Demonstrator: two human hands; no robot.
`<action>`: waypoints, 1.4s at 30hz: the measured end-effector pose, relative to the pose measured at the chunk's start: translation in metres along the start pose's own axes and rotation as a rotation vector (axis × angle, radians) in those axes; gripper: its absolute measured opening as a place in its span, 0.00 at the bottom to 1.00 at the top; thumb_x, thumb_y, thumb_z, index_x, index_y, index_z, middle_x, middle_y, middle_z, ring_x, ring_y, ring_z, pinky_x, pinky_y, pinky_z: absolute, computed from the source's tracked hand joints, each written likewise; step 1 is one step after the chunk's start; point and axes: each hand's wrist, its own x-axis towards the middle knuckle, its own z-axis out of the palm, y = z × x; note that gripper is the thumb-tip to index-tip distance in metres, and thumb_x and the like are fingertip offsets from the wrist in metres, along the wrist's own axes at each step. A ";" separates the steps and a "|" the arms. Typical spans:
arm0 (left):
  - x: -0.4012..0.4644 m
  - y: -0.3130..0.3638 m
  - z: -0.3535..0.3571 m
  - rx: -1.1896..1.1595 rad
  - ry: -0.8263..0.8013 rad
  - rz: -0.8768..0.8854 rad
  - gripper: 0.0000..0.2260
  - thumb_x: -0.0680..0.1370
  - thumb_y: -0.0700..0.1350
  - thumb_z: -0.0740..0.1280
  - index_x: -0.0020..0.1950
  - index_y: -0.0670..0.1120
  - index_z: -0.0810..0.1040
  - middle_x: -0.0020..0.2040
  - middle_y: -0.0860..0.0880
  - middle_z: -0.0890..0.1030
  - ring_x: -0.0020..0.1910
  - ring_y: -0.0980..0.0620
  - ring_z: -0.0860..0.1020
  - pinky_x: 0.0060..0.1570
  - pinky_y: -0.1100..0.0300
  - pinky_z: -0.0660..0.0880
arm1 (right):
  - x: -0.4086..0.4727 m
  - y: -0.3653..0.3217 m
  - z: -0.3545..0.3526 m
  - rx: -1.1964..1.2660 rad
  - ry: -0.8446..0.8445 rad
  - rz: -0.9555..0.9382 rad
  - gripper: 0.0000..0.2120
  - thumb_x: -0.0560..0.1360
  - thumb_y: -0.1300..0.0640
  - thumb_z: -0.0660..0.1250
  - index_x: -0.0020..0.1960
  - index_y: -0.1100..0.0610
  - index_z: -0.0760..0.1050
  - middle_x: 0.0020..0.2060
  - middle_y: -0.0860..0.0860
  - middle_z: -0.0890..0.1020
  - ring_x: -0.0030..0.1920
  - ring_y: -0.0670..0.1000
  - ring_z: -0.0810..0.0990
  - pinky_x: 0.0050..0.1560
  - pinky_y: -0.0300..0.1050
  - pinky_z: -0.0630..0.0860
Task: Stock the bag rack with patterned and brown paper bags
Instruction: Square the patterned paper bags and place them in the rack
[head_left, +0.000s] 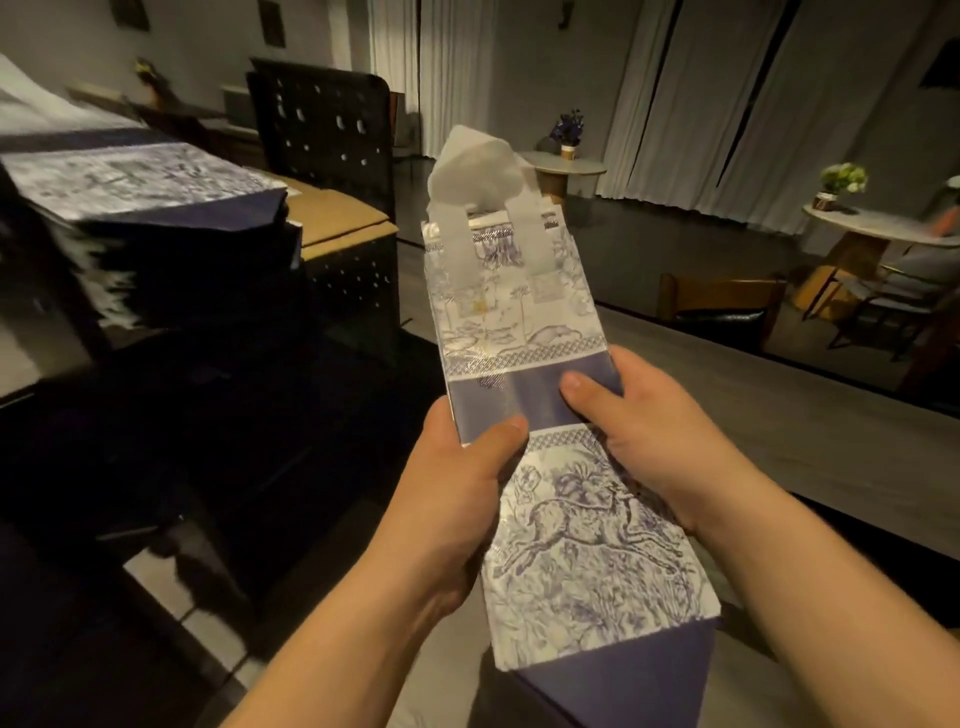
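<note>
I hold a flat bundle of patterned paper bags (519, 322), white with blue drawings, a navy band and white handles at the far end. My left hand (457, 493) grips its left edge, thumb on the navy band. On the right edge sits my right hand (639, 441), thumb also on the band. At the left, a thick stack of the same patterned bags (140, 182) lies flat on the black bag rack (332, 135). Brown paper bags (337, 213) lie beside that stack, further back.
The rack's perforated black panel stands upright behind the brown bags. A wooden chair (717, 306) is to the right. Round tables with potted plants (566, 166) (872, 228) stand further back before white curtains, and a seated person shows at the right edge (930, 260).
</note>
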 end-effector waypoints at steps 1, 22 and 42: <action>0.001 0.008 0.003 0.009 -0.006 0.009 0.10 0.82 0.44 0.68 0.63 0.52 0.76 0.49 0.48 0.88 0.47 0.48 0.88 0.39 0.57 0.83 | 0.005 -0.008 -0.003 -0.002 0.009 -0.020 0.07 0.84 0.54 0.67 0.60 0.47 0.80 0.52 0.40 0.88 0.52 0.42 0.86 0.51 0.44 0.79; -0.017 0.162 -0.031 0.084 0.072 0.259 0.13 0.83 0.49 0.65 0.64 0.44 0.79 0.52 0.43 0.87 0.47 0.42 0.87 0.50 0.40 0.83 | 0.107 -0.187 0.047 0.127 -0.309 -0.139 0.09 0.83 0.56 0.67 0.60 0.56 0.82 0.41 0.51 0.89 0.38 0.49 0.88 0.38 0.41 0.84; -0.039 0.192 -0.119 0.253 0.342 0.212 0.21 0.84 0.57 0.57 0.52 0.40 0.79 0.32 0.43 0.79 0.24 0.49 0.73 0.21 0.60 0.69 | 0.201 -0.257 0.228 -0.050 -0.669 0.009 0.11 0.82 0.51 0.68 0.55 0.59 0.80 0.38 0.54 0.87 0.32 0.50 0.86 0.30 0.41 0.80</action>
